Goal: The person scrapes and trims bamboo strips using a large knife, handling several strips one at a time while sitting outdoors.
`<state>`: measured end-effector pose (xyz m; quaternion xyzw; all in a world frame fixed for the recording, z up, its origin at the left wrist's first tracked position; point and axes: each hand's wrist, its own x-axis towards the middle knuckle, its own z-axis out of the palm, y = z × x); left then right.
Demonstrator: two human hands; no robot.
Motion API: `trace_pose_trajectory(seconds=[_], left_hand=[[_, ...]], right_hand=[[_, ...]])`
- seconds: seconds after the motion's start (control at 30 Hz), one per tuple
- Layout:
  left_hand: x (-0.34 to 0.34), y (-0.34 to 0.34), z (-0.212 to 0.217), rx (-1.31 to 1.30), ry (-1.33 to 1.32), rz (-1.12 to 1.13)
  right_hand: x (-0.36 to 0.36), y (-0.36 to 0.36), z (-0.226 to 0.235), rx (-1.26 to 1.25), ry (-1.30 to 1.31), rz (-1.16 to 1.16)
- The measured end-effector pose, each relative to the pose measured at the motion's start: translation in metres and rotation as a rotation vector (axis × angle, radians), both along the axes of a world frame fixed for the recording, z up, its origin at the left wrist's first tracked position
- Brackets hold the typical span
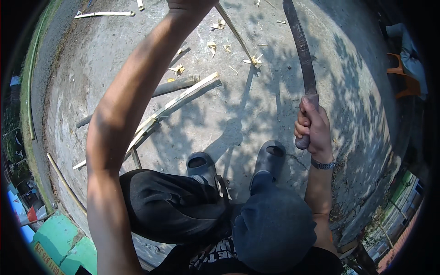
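Two bent knees in dark, creased cloth trousers (174,206) were closest to me, with a pair of smooth, round-toed grey clogs (210,171) planted beyond them. On the right, a metal-link wristwatch (323,164) circled the wrist, and the right hand (314,123) was closed, fingers wrapped round the brown, rounded handle of a long machete with a dark, mottled, slightly curved blade (300,46). The blade pointed away from the body, apart from any wood.

To the left, long pale split strips with straight, fibrous edges (183,94) lay slantwise on the rough grey concrete (192,130), just beside a round, dull brown pole (176,85). Farther out, curled yellowish shavings (211,48) were scattered about. A thin, straight wooden stick (236,33) slanted from beside the left hand (190,4) down to pale curls on the concrete; the upper edge cut off those fingers, so I couldn't tell how tightly they were closed. An orange plastic chair (409,87) stood off to the right.
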<state>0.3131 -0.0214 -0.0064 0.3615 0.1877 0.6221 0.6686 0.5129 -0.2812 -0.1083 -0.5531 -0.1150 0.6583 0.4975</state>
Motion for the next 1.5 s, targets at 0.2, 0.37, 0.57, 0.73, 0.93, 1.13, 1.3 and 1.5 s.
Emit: trace_pose_trajectory(seconds=[0.2, 0.37, 0.57, 0.73, 0.93, 1.13, 1.3, 1.5], left_hand=[[0.006, 0.01, -0.04, 0.404, 0.33, 0.382], [-0.022, 0.0, -0.019, 0.447, 0.41, 0.498], [-0.007, -0.001, -0.053, 0.446, 0.309, 0.422], [-0.009, -0.006, -0.019, 0.417, 0.531, 0.444], [-0.017, 0.012, -0.021, 0.363, 0.025, 0.079], [-0.029, 0.019, -0.017, 0.197, -0.462, -0.236], [-0.037, 0.021, -0.034, 0.506, 0.293, 0.287], [-0.054, 0.011, -0.035, 0.582, 0.537, 0.428]], right_hand=[[-0.022, 0.017, 0.027, 0.347, -0.611, -0.159], [-0.068, 0.047, 0.045, 0.826, -0.501, -0.403], [-0.07, -0.058, -0.223, -0.077, -1.071, 0.422], [-0.056, -0.039, -0.157, -0.435, -0.197, 0.265], [-0.033, -0.028, -0.139, -0.411, 0.207, 0.407], [-0.027, -0.015, -0.167, -0.316, 0.447, 0.435], [-0.058, -0.005, -0.163, -0.349, 0.23, 0.428], [-0.057, 0.014, -0.087, -0.25, -0.581, 0.444]])
